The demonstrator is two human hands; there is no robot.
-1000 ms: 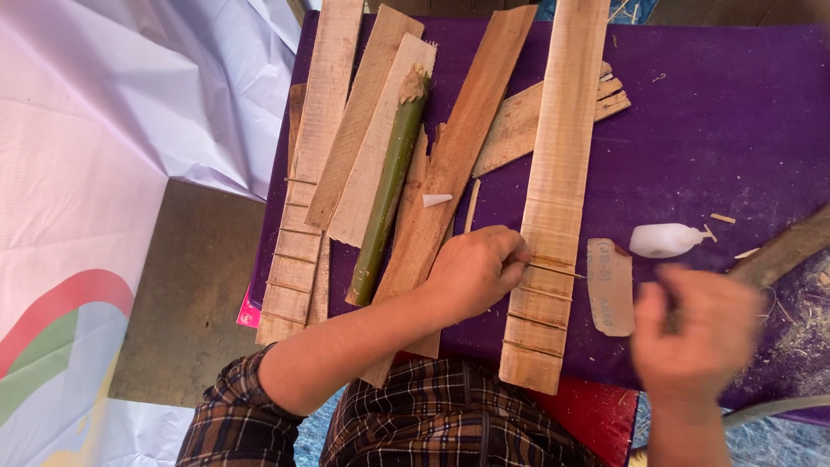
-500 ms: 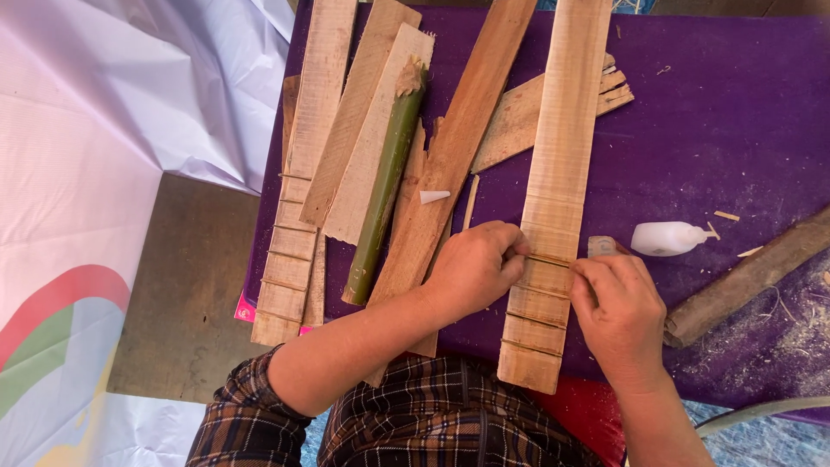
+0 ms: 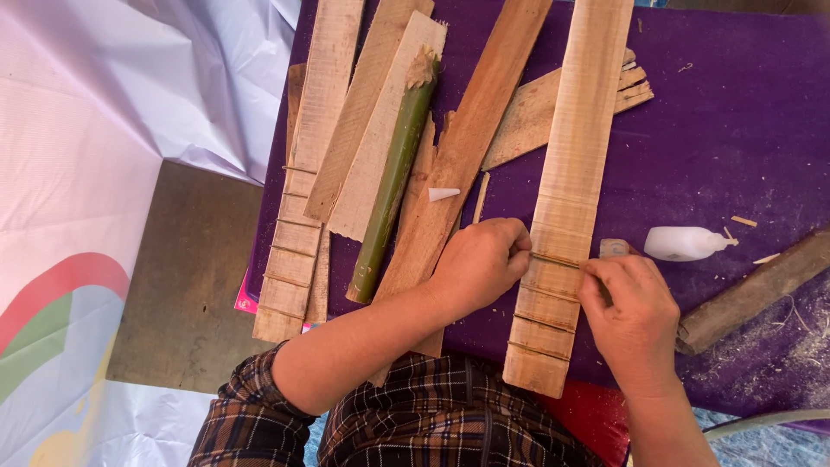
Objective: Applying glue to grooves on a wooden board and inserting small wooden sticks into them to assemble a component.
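A long pale wooden plank (image 3: 571, 164) lies lengthwise on a purple cloth (image 3: 735, 130), with thin sticks set across its near end. My left hand (image 3: 478, 264) rests on the plank's left edge, its fingertips pinching one end of a thin stick (image 3: 553, 260) that crosses the plank. My right hand (image 3: 634, 316) is at the plank's right edge, fingers pressing the other end of that stick. A small wooden piece (image 3: 612, 247) peeks out just beyond my right fingers.
Several more planks (image 3: 346, 130) and a green bamboo length (image 3: 393, 177) lie to the left. A white glue bottle (image 3: 683, 243) lies on its side at the right, near a rough wooden bar (image 3: 752, 294). A small white cone cap (image 3: 442, 194) lies on a plank.
My right hand came in from the far right to the plank's edge and now presses the thin stick. My left hand has stayed at the plank's left edge.
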